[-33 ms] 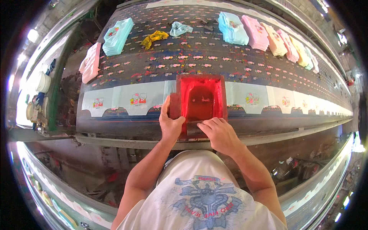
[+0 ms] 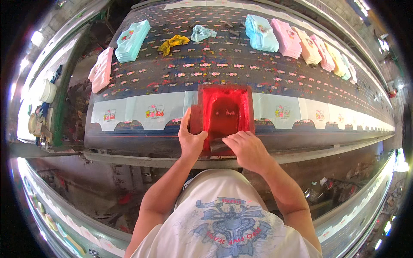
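Note:
A screen-printing frame (image 2: 251,107) with red-stained walls lies over the row of printed fabric pieces at the table's near side. Red ink coats its inside, and a darker red mesh window shows in the middle. My left hand (image 2: 191,139) grips the frame's left side near its front corner, thumb on the rim. At the front end my right hand (image 2: 246,146) is closed on a dark squeegee (image 2: 217,145), its fingers curled over the top. Pale fabric pieces with small cartoon-cat prints, such as the white fabric piece (image 2: 140,119), lie flat on both sides of the frame.
Across the dark printing table (image 2: 172,77) stand stacks of printed fabric, among them a blue stack (image 2: 261,36) and a pink stack (image 2: 101,71). A yellow rag (image 2: 173,42) and a pale blue rag (image 2: 202,32) lie crumpled between them. A rail (image 2: 129,159) runs along the near edge.

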`<state>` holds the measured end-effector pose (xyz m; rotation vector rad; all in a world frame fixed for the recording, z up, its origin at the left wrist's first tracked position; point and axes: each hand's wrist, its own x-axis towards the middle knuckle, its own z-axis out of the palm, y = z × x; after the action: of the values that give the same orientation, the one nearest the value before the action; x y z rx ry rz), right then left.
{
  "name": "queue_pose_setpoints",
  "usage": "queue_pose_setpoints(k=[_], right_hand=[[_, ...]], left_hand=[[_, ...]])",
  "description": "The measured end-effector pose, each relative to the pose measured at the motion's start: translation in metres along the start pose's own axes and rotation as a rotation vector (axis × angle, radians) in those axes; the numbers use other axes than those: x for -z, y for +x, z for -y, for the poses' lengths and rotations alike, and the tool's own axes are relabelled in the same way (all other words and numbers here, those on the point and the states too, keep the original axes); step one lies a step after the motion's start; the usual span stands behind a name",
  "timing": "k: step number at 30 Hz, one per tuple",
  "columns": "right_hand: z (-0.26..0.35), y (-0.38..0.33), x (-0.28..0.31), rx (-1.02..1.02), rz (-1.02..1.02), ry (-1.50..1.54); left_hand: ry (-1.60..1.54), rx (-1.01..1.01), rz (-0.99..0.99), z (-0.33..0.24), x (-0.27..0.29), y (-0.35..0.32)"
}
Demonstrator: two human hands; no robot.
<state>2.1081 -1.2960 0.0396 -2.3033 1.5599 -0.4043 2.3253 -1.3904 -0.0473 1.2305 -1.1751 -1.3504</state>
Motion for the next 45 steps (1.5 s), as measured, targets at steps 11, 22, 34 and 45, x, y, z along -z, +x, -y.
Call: queue_pose_setpoints(k=[11,22,34,45], right_hand=[[-0.097,0.098,0.010,0.030,-0.213,0.009],[-0.014,0.018,-0.025,-0.002,-0.144,-0.072],[0.050,-0.018,-0.046,-0.221,-0.269,-0.132],[0.198,-0.111,-0.133,-0.441,-0.692,-0.073]], left_hand=[[-0.082,-0.104,-0.010,0.018,-0.002,0.012],[0.088,-0.122,0.003,0.010,0.010,0.010],[0.228,-0.202,0.273,0.022,0.036,0.052],[0.317,-0.208,0.376,0.023,0.039,0.062]])
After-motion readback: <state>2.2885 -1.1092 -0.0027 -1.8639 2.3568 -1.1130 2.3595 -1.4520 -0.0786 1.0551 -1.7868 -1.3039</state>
